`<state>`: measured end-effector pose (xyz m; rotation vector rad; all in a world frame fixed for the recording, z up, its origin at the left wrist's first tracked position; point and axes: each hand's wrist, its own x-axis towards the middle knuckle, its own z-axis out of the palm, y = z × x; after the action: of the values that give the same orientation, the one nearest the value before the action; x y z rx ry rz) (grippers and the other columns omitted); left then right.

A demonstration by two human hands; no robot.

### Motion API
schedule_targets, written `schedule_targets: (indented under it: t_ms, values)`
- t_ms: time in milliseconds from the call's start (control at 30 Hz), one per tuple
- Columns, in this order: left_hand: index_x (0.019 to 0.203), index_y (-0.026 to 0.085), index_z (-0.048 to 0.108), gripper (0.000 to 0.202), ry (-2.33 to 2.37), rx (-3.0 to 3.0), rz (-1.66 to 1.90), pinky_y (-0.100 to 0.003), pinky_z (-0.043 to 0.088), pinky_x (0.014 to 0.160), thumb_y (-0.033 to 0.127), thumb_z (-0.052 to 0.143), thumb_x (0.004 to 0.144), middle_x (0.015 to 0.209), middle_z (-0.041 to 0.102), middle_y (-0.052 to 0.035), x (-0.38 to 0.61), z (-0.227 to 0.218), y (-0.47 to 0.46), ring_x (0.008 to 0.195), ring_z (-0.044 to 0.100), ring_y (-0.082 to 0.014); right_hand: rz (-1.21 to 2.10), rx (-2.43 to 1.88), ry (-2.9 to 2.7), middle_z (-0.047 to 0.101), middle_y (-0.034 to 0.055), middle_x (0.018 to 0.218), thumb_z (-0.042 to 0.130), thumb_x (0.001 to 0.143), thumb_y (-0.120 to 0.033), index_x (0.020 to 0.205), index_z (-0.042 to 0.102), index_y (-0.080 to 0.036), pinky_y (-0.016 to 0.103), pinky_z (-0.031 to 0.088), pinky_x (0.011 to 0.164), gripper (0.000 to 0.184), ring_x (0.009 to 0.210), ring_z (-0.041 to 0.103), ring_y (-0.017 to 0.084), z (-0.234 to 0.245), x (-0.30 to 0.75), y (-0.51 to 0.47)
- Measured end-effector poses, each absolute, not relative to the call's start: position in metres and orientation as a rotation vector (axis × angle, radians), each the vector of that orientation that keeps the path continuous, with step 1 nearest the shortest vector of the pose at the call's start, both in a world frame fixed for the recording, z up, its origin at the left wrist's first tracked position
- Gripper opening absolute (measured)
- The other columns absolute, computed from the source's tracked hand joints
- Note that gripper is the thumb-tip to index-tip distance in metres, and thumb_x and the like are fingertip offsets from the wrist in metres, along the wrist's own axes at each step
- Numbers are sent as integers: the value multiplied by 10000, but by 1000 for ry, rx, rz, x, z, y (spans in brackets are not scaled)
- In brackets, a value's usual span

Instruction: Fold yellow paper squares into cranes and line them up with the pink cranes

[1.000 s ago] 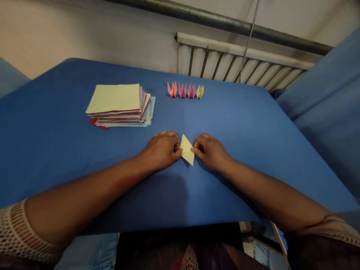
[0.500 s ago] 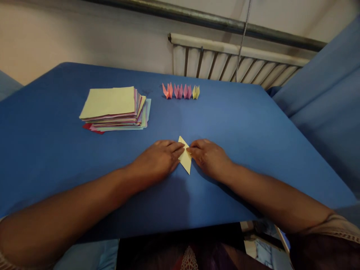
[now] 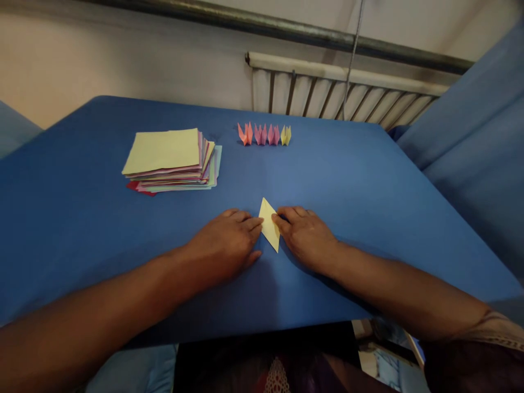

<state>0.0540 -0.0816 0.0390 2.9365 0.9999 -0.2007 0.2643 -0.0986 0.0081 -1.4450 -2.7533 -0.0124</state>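
A small pale yellow folded paper [image 3: 269,224], diamond shaped, lies on the blue table [image 3: 368,180] between my hands. My left hand [image 3: 225,245] rests flat on the table with its fingers stretched out, the fingertips touching the paper's left edge. My right hand [image 3: 305,234] lies flat on the other side, its fingertips pressing on the paper's right edge. Neither hand lifts the paper.
A stack of coloured paper sheets [image 3: 172,159] with a pale yellow sheet on top lies at the back left. A row of small folded paper pieces [image 3: 264,134], orange, pink and yellow, stands at the back middle. A radiator [image 3: 339,95] is behind the table.
My fingers have gone from pinching the paper's side corners to lying flat along its edges. The paper has stayed between my hands.
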Motion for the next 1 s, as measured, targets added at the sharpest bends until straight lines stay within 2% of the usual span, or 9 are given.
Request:
schedule_targets:
  t_ms: [200,433,633,800,933,1000]
  values:
    - [1414,99,466,618,984,2903,-21,-433,343,1077,427,552,898,1444,513,-158,55,25,-77,1322,450,-321,-15,-1453,-2739,575,110,1293,383,985,-191,1416,477,-165,408,428,859,442,1084,508,273,8,264,-97]
    - [1375,108,517,592,974,2902,-99,-467,348,1059,437,559,884,1418,540,-171,49,26,-83,1276,501,-347,-24,-1427,-2739,614,124,1221,379,995,-196,1292,585,-131,398,440,860,368,1038,532,261,10,264,-97]
    - [1463,74,388,701,1003,2887,-80,-465,297,1116,501,493,917,1538,376,-188,54,17,-82,1418,340,-356,-6,-1404,-2725,619,140,1216,384,989,-192,1319,563,-115,393,450,861,384,1050,536,262,8,265,-97]
    - [1404,63,474,650,989,2893,-122,-491,303,1107,466,540,898,1477,460,-209,54,22,-83,1368,418,-363,-42,-1398,-2731,621,137,1220,376,994,-202,1298,583,-119,405,454,865,378,1037,548,265,6,265,-98]
    - [1387,56,491,618,982,2933,-63,-490,334,1080,432,547,900,1439,502,-218,53,24,-88,1341,451,-366,-60,-1386,-2741,572,141,1319,409,975,-190,1400,500,-142,420,451,881,437,1108,525,287,6,263,-103]
    - [1377,59,499,599,981,2949,-74,-490,347,1066,424,544,905,1433,511,-212,54,25,-88,1325,464,-365,-49,-1390,-2749,570,146,1325,414,972,-186,1392,509,-134,421,448,881,433,1114,523,287,7,262,-105]
